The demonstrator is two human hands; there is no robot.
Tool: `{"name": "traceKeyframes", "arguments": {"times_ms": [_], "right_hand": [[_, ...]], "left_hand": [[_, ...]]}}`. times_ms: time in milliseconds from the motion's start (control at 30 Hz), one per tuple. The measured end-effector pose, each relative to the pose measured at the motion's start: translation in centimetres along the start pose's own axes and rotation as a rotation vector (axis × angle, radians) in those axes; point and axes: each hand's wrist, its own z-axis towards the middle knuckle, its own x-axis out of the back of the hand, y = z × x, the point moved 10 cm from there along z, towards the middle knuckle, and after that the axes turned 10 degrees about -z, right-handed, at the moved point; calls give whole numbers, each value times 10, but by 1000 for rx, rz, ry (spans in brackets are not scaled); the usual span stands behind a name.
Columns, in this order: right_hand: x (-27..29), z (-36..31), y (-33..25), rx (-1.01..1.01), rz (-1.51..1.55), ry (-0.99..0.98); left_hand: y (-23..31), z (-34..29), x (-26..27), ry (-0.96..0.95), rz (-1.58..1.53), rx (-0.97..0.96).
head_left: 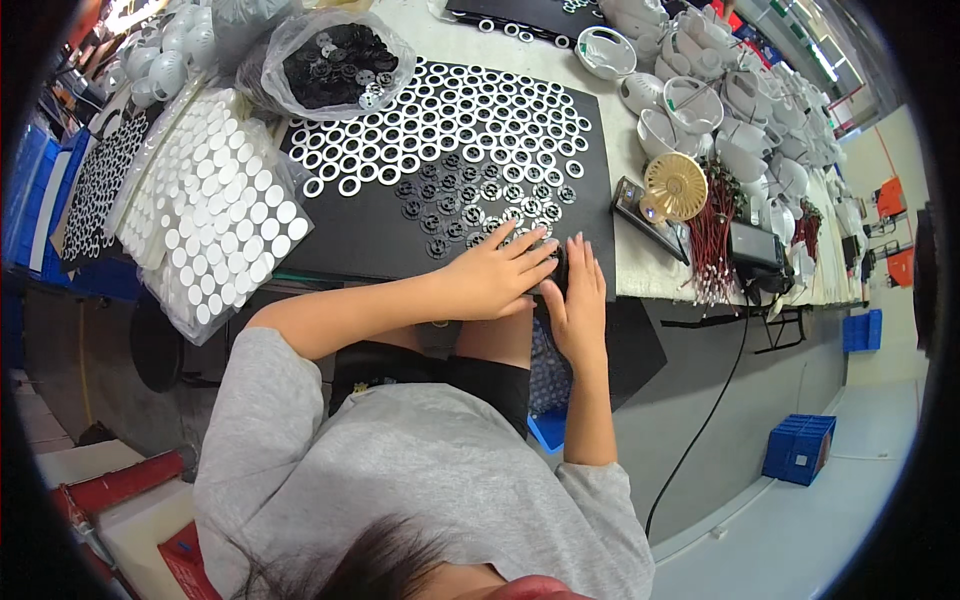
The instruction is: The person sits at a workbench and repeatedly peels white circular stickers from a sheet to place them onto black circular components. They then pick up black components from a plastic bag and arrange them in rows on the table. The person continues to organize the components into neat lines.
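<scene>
My left hand [505, 272] lies flat with its fingers spread, over the near edge of a group of thin, dark, slotted discs [465, 190] on a black board [360, 235]. My right hand [580, 300] is beside it at the board's front edge, fingers stretched up and thumb apart. Between the two hands a small dark round piece [561, 265] partly shows; I cannot tell whether either hand grips it. White rings with dark centres [349, 186] cover the far part of the board in rows. Some discs are hidden under my left fingers.
Left of the board lies a plastic-wrapped sheet of white round stickers [235, 215]. Behind it stands a clear bag of black discs [340, 70]. To the right are a yellow fan [676, 187], red wires [712, 235] and piled white housings [745, 140]. A blue crate [798, 448] sits on the floor.
</scene>
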Motion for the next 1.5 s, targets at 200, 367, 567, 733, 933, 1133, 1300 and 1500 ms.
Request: {"name": "traceKeyframes", "arguments": {"times_ms": [200, 367, 567, 733, 933, 1133, 1300, 1500], "right_hand": [[-5, 26, 9, -5, 79, 4], [3, 30, 9, -17, 226, 110], [13, 19, 16, -13, 238, 242], [16, 15, 12, 33, 201, 288], [4, 21, 7, 44, 85, 230], [-1, 23, 1, 59, -45, 164], [-1, 23, 2, 65, -38, 164], [0, 22, 1, 79, -8, 176]], "left_hand": [[7, -3, -2, 82, 11, -45], [9, -3, -6, -6, -22, -2], [9, 1, -6, 22, 12, -12], [10, 7, -7, -9, 21, 6], [5, 7, -9, -8, 36, 25], [4, -1, -7, -43, 49, 54], [0, -2, -10, -66, 58, 89], [-8, 3, -9, -33, 81, 154]]}}
